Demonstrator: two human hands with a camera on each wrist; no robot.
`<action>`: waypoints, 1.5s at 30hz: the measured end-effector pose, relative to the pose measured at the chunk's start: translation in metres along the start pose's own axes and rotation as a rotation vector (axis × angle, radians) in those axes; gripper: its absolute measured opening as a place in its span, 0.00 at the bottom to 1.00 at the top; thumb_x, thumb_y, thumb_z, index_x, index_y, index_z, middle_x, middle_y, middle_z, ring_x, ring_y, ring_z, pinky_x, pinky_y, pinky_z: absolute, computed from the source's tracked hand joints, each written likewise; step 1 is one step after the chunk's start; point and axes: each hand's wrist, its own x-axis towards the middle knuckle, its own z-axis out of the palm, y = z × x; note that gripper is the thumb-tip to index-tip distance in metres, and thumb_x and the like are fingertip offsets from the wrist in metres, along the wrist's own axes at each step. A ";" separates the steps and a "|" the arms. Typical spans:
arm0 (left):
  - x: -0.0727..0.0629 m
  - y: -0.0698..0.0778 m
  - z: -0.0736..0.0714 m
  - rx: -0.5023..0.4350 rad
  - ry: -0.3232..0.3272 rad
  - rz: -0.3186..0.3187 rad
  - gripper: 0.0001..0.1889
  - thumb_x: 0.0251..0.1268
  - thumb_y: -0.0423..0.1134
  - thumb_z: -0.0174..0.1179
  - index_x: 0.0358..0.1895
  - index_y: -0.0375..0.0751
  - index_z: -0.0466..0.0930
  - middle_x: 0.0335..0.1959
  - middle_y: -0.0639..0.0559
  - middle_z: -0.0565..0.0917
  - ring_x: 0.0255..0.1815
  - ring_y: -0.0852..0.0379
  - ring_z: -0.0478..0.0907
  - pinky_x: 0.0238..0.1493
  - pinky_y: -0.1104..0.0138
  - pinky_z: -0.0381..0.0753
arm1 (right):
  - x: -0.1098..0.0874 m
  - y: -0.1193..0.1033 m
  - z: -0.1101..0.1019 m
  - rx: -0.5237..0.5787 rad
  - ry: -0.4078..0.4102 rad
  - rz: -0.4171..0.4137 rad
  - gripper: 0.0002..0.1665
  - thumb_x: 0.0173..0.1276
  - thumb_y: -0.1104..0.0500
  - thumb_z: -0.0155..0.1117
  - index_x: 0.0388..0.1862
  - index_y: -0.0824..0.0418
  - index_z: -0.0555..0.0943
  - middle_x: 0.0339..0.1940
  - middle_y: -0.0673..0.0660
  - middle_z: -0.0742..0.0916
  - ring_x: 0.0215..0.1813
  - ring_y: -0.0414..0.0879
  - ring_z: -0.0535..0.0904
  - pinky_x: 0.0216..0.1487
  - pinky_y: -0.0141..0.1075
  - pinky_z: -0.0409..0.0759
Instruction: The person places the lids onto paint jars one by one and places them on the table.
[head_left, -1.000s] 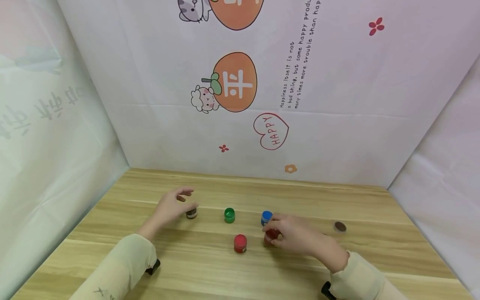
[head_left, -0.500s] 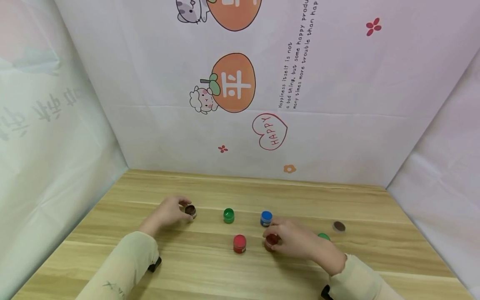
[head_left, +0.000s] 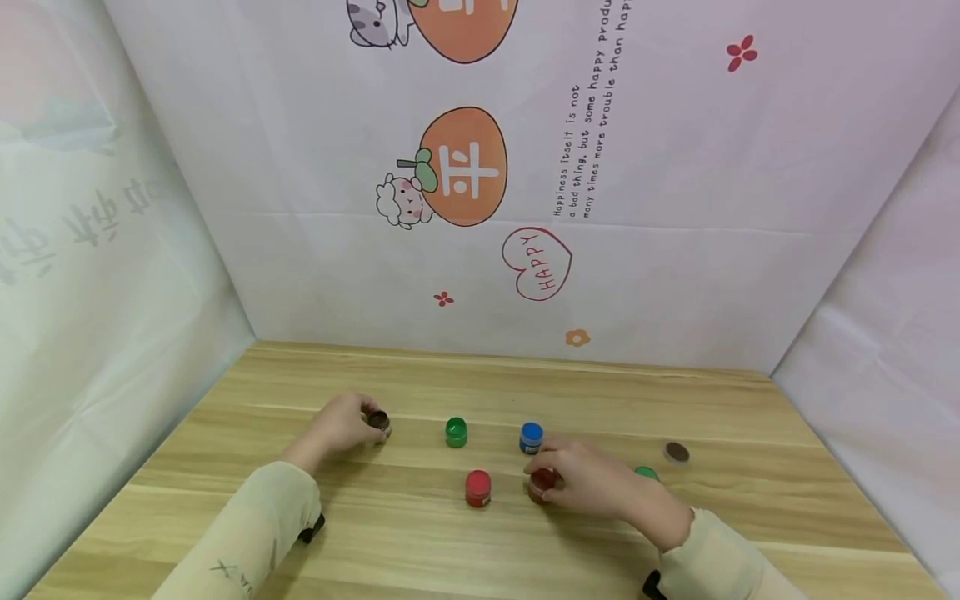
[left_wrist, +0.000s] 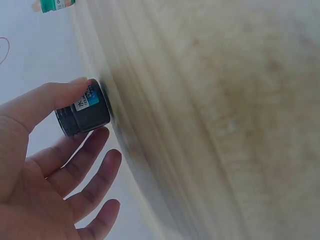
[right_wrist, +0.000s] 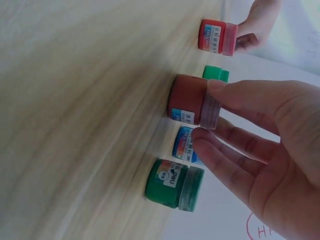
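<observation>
My left hand (head_left: 341,423) pinches a small dark paint jar (left_wrist: 84,111) between thumb and fingers. The jar stands on the table with its threaded mouth uncovered, and dark brown shows inside. Over on the right, my right hand (head_left: 581,473) holds a reddish-brown paint jar (right_wrist: 189,100), thumb on one side of its clear lid and fingertips on the other. A blue paint jar (head_left: 531,437) stands just behind those fingers. To the left of them is a red paint jar (head_left: 477,488). Between the hands, farther back, stands a green paint jar (head_left: 456,432) that looks lidless.
Another green jar (right_wrist: 172,185) with a clear lid stands beside my right wrist, partly hidden by the forearm in the head view. A round brown lid-like disc (head_left: 677,452) lies at the right. White printed sheets (head_left: 630,275) wall the wooden table (head_left: 420,550) at back and sides.
My left hand has come down from loosely spread fingers above the dark jar and now pinches it. The right hand stays at the reddish-brown jar; its forearm shifted slightly, exposing the second green jar.
</observation>
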 end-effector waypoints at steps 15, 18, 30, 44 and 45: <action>0.001 0.011 -0.003 0.038 0.038 -0.004 0.19 0.58 0.40 0.75 0.49 0.35 0.85 0.42 0.46 0.87 0.45 0.48 0.83 0.52 0.49 0.80 | -0.011 0.015 -0.017 0.089 0.068 0.033 0.19 0.68 0.63 0.72 0.58 0.63 0.85 0.52 0.56 0.85 0.39 0.41 0.78 0.38 0.34 0.79; 0.002 0.012 -0.002 0.014 0.047 0.025 0.19 0.59 0.39 0.75 0.50 0.32 0.84 0.41 0.46 0.86 0.44 0.49 0.83 0.52 0.50 0.81 | -0.017 0.019 -0.022 0.087 0.089 0.067 0.20 0.68 0.64 0.72 0.58 0.63 0.85 0.51 0.55 0.86 0.40 0.42 0.79 0.38 0.35 0.80; -0.001 0.017 0.003 -0.110 0.111 0.063 0.17 0.61 0.39 0.73 0.50 0.33 0.85 0.39 0.50 0.85 0.39 0.54 0.80 0.44 0.59 0.79 | -0.049 0.056 -0.036 0.041 0.198 0.159 0.18 0.66 0.66 0.73 0.55 0.67 0.85 0.49 0.61 0.88 0.43 0.50 0.84 0.43 0.44 0.85; -0.008 0.022 0.006 -0.150 0.125 0.091 0.19 0.60 0.40 0.75 0.50 0.33 0.86 0.38 0.51 0.86 0.37 0.56 0.79 0.42 0.61 0.79 | -0.090 0.116 -0.035 -0.029 0.247 0.283 0.18 0.58 0.74 0.73 0.50 0.71 0.85 0.47 0.66 0.87 0.43 0.58 0.85 0.42 0.49 0.85; -0.008 0.022 0.007 -0.154 0.123 0.094 0.19 0.60 0.40 0.75 0.50 0.33 0.86 0.38 0.51 0.86 0.37 0.56 0.79 0.42 0.60 0.79 | -0.092 0.119 -0.035 -0.038 0.246 0.296 0.19 0.58 0.74 0.73 0.49 0.72 0.85 0.47 0.66 0.87 0.43 0.59 0.84 0.43 0.51 0.84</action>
